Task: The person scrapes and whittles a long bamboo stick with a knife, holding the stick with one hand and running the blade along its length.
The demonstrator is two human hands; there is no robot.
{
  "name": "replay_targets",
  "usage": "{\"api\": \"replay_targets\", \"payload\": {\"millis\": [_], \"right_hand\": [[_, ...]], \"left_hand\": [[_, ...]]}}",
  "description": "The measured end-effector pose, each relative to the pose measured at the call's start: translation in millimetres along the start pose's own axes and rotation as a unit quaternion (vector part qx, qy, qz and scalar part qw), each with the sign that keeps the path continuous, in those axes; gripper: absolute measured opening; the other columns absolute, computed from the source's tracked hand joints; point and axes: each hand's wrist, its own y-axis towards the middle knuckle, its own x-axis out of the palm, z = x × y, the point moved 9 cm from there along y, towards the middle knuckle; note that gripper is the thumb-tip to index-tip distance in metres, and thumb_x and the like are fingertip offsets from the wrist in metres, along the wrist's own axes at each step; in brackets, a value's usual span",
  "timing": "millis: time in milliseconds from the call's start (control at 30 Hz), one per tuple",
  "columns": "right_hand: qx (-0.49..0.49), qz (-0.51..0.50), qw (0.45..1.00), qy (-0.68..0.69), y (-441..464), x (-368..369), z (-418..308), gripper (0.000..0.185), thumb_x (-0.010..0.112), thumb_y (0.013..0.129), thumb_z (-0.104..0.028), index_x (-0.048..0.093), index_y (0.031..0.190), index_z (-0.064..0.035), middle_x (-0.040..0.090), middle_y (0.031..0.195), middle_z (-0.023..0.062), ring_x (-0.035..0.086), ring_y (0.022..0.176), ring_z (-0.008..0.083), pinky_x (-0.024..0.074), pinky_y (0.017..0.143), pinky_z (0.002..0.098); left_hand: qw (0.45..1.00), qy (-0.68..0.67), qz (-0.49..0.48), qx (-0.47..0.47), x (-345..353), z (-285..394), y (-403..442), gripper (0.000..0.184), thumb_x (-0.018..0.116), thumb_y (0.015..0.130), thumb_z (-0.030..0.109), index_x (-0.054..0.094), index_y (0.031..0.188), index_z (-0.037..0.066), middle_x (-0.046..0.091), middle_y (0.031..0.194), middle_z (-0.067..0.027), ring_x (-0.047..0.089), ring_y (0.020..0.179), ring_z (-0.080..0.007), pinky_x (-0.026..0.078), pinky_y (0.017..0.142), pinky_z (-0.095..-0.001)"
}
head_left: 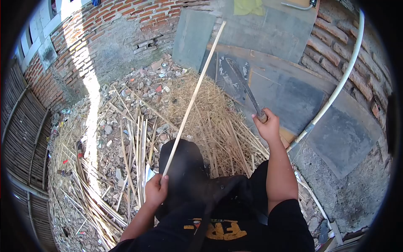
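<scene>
While the pale stick (193, 98) is held by its near end in the left hand (156, 191), the knife (247, 86) is gripped by its handle in the right hand (268, 126); both hands are closed on what they hold and are set well apart. For safe handling, a firm grip low on the stick is judged best, with the wrist steadied so that the long free end is not allowed to sway; the blade is best turned away from the left hand and the knee (191, 153), and any stroke is best led outward from the body. Nothing but the left hand is seen to carry the stick, which is raised above the shavings (218, 111) on the ground (108, 130). Its long axis is slanted steeply forward and to the right, the free tip being shown just beside the upper right corner of the leaning board (193, 38). By contrast, the blade is pointed forward and to the left, so the stick and the knife are leaned toward each other without being touched together.
</scene>
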Motion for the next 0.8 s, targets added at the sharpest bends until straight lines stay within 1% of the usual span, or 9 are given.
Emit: {"api": "replay_targets", "payload": {"millis": [100,200,267,400,467,500,600,700,800], "right_hand": [[-0.004,-0.006,1.000,0.015,-1,-2,-2,0.029,0.084,0.084,-0.025,0.069,0.094,-0.0023,0.066,0.068,0.0127,0.058,0.059,0.0216,0.0502,0.062,0.0352],[-0.020,-0.021,0.999,0.024,-2,-2,-5,0.030,0.083,0.084,-0.026,0.069,0.096,-0.0028,0.067,0.070,0.0140,0.061,0.060,0.0258,0.0508,0.063,0.0361],[-0.032,-0.036,0.998,0.038,-5,1,-5,0.030,0.083,0.084,-0.026,0.069,0.097,-0.0034,0.067,0.071,0.0148,0.062,0.060,0.0283,0.0508,0.063,0.0368],[-0.038,-0.111,0.993,0.015,-12,13,-10,0.030,0.084,0.082,-0.026,0.071,0.100,-0.0060,0.066,0.071,0.0151,0.064,0.063,0.0318,0.0501,0.063,0.0394],[-0.025,-0.164,0.986,-0.002,-17,23,-12,0.030,0.083,0.080,-0.026,0.072,0.101,-0.0072,0.066,0.072,0.0159,0.066,0.067,0.0350,0.0507,0.064,0.0421],[-0.040,-0.183,0.982,-0.021,-20,26,-18,0.030,0.083,0.080,-0.026,0.071,0.100,-0.0073,0.066,0.073,0.0159,0.065,0.067,0.0353,0.0507,0.065,0.0426],[-0.087,-0.230,0.967,-0.065,-29,42,-27,0.030,0.083,0.079,-0.028,0.069,0.097,-0.0084,0.066,0.073,0.0159,0.064,0.070,0.0374,0.0507,0.067,0.0457],[-0.110,-0.283,0.949,-0.085,-38,69,-24,0.029,0.081,0.077,-0.028,0.070,0.097,-0.0105,0.067,0.074,0.0161,0.067,0.078,0.0402,0.0513,0.070,0.0499],[-0.104,-0.359,0.920,-0.121,-46,92,-27,0.029,0.080,0.077,-0.028,0.071,0.100,-0.0113,0.068,0.077,0.0160,0.069,0.082,0.0398,0.0524,0.072,0.0505]], "left_hand": [[0.999,0.023,0.003,0.038,3,13,-2,0.029,0.065,0.102,0.030,0.068,0.095,0.002,0.062,0.066,-0.0186,0.064,0.060,-0.0325,0.049,0.059,-0.0417],[0.997,0.059,0.002,0.048,3,23,-4,0.034,0.065,0.103,0.030,0.065,0.090,-0.001,0.060,0.065,-0.0132,0.055,0.056,-0.0229,0.046,0.057,-0.0381],[0.997,0.056,-0.006,0.046,4,21,-5,0.034,0.065,0.104,0.030,0.064,0.091,0.000,0.060,0.066,-0.0124,0.056,0.058,-0.0221,0.046,0.058,-0.0379],[0.997,0.001,-0.047,0.054,1,27,-8,0.025,0.065,0.103,0.025,0.066,0.096,0.001,0.060,0.066,-0.0157,0.060,0.059,-0.0234,0.048,0.059,-0.0384],[0.996,0.001,-0.084,0.039,4,22,-10,0.025,0.065,0.103,0.025,0.066,0.095,0.001,0.059,0.065,-0.0136,0.058,0.059,-0.0197,0.047,0.059,-0.0378],[0.994,0.001,-0.101,0.032,5,19,-12,0.025,0.065,0.103,0.024,0.066,0.095,0.001,0.058,0.064,-0.0126,0.056,0.060,-0.0179,0.046,0.059,-0.0375],[0.990,0.038,-0.134,0.026,12,8,-17,0.026,0.062,0.104,0.024,0.065,0.092,0.001,0.059,0.064,-0.0172,0.061,0.058,-0.0276,0.047,0.058,-0.0413],[0.992,0.048,-0.110,0.044,15,10,-16,0.031,0.057,0.106,0.025,0.062,0.087,0.001,0.060,0.065,-0.0231,0.063,0.061,-0.0420,0.047,0.058,-0.0482],[0.990,0.093,-0.092,0.052,19,6,-14,0.043,0.053,0.109,0.032,0.062,0.083,0.000,0.060,0.064,-0.0176,0.060,0.057,-0.0287,0.046,0.058,-0.0407]]}}
